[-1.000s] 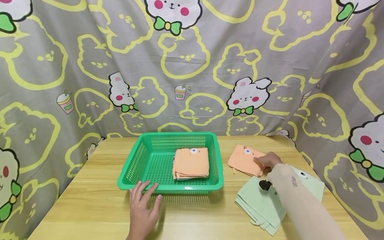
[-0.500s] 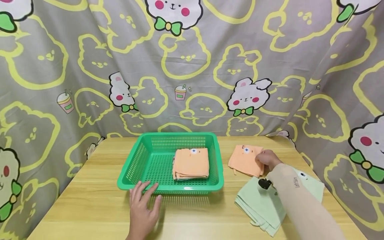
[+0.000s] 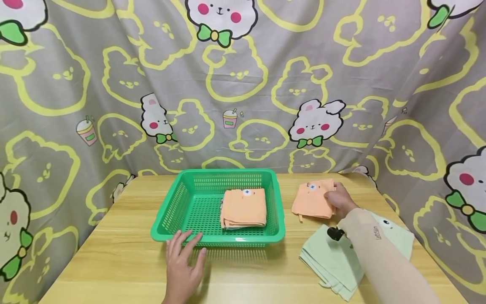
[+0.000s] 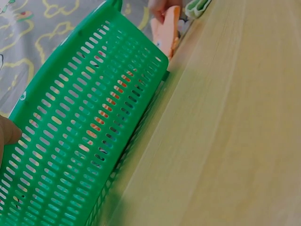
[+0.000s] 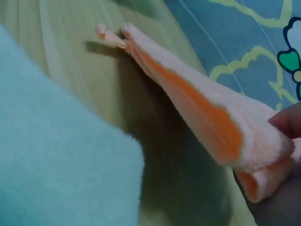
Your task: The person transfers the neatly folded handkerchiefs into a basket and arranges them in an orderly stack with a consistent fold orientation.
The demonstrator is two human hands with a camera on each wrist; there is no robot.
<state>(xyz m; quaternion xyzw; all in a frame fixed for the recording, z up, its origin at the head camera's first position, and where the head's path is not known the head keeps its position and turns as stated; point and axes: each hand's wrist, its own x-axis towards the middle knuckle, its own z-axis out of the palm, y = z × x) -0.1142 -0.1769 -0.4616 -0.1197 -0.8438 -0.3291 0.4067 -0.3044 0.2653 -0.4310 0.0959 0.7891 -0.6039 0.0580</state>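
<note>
Soft, even light fills the head view, bright and free of glare. Faint shadows lie on the tabletop (image 3: 265, 270) at 6 o'clock of the basket (image 3: 218, 240). The backdrop bends slightly toward the edges. The right wrist view is blurred: the orange cloth (image 5: 207, 122) is soft, with a dark shadow beneath it.

A green slotted basket (image 4: 80, 141) stands on the pale wooden bench (image 4: 225, 141), its side wall filling the left half. Orange cloth shows through the slots. Beyond its far corner, fingers (image 4: 160, 7) grip an orange folded cloth (image 4: 170, 28), a green cloth (image 4: 197, 7) just beside.
</note>
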